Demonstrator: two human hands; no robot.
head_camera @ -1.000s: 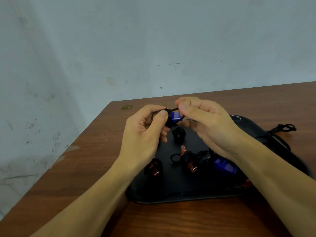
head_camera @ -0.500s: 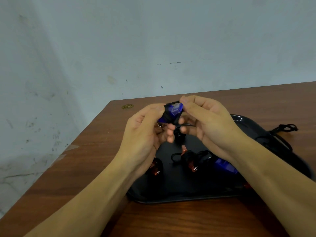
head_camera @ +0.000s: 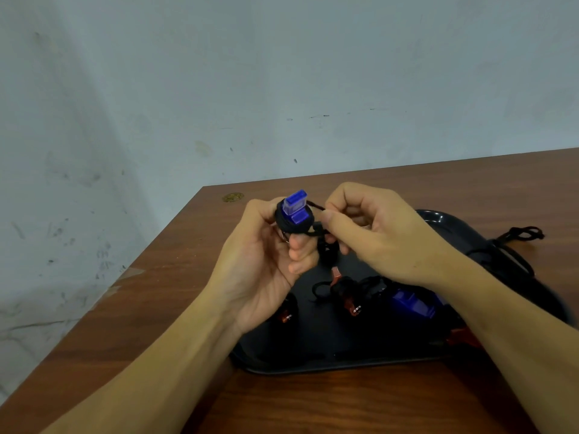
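Observation:
My left hand (head_camera: 266, 261) grips a small blue plastic whistle (head_camera: 295, 206) with a black cord wound around its lower part, holding it upright above the tray. My right hand (head_camera: 376, 233) pinches the loose end of that black cord (head_camera: 316, 206) just right of the whistle. Both hands hover over the far left part of a black tray (head_camera: 313, 349).
On the tray lie several more whistles with black cords: a blue one (head_camera: 413, 303), a red one (head_camera: 347, 296), another red one (head_camera: 286, 314) partly under my left wrist. A black cord loop (head_camera: 523, 234) lies beyond the tray's right end. The brown table's left edge (head_camera: 125, 277) meets a grey wall.
The blue whistle has turned upright in my left hand and stands clear of my fingers. My right hand has slid off the whistle body to the cord end beside it.

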